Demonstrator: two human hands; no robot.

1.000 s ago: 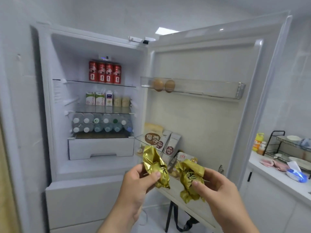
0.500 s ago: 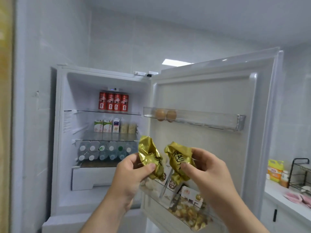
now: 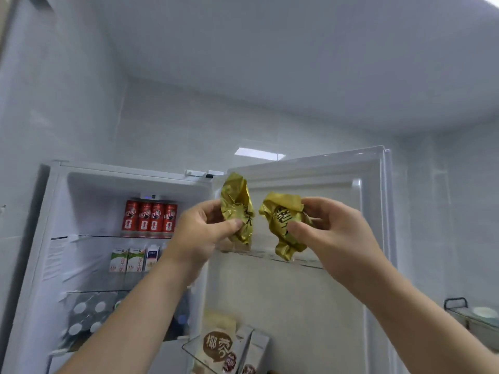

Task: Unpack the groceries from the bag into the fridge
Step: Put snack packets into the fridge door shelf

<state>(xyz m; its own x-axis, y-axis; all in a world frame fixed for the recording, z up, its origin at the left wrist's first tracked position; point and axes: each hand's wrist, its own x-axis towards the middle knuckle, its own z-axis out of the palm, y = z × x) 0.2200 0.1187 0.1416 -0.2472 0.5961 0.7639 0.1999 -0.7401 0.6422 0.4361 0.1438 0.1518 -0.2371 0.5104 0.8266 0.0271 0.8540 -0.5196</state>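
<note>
Observed: 2 crumpled foil items are in hand, none yet stowed.

1. The left hand [image 3: 205,233] pinches the left gold packet [image 3: 236,206] between thumb and curled fingers at its lower half; the twisted top stands free above the hand.
2. The right hand [image 3: 332,233] grips the right gold packet [image 3: 283,222] from its right side, thumb across the printed face, fingers curled behind. Its lower tail hangs clear below the thumb.
3. Both packets are held in the air, near each other but apart, in front of the open door of the fridge [image 3: 89,201]. They sit just above the clear upper door shelf [image 3: 262,255]; contact with it cannot be confirmed.

Handling assessment: the packets appear light, with thin, creased foil that deforms readily and may be slick. The contents are not visible, so firmness is unknown. A light pinch on the filled middle looks safer than holding the loose twisted ends, which could tear or slip.

Other contents noted: 4 red cans [image 3: 149,217] on the top inner shelf, milk cartons [image 3: 127,260] below them, and brown-labelled pouches [image 3: 218,346] in a lower door bin.
</note>
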